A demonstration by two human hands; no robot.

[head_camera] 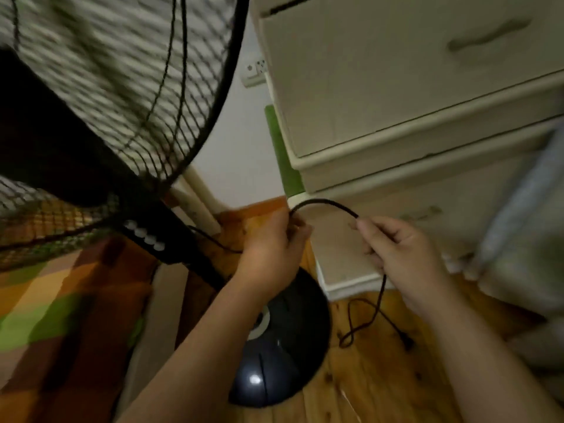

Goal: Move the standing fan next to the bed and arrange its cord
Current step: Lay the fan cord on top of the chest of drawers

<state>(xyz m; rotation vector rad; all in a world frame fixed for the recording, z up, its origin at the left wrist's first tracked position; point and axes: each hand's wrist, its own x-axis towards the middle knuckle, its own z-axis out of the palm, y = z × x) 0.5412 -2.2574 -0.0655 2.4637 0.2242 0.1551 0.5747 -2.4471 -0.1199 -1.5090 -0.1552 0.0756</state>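
The black standing fan [100, 96] fills the upper left, its wire cage close to the camera, its pole with white buttons [145, 235] leaning down to a round dark base [283, 355] on the wooden floor. The thin black cord [325, 204] arches between my hands. My left hand [271, 248] pinches one end of the arch; my right hand [399, 254] pinches the other. From the right hand the cord hangs down to a loose loop and its plug [407, 341] on the floor.
A cream bedside cabinet with drawers [396, 102] stands right behind the hands. A wall socket [254, 71] sits left of it. The bed with a checked orange, green and brown cover [61, 315] lies at lower left. Pale bedding or cloth [518, 239] is at the right edge.
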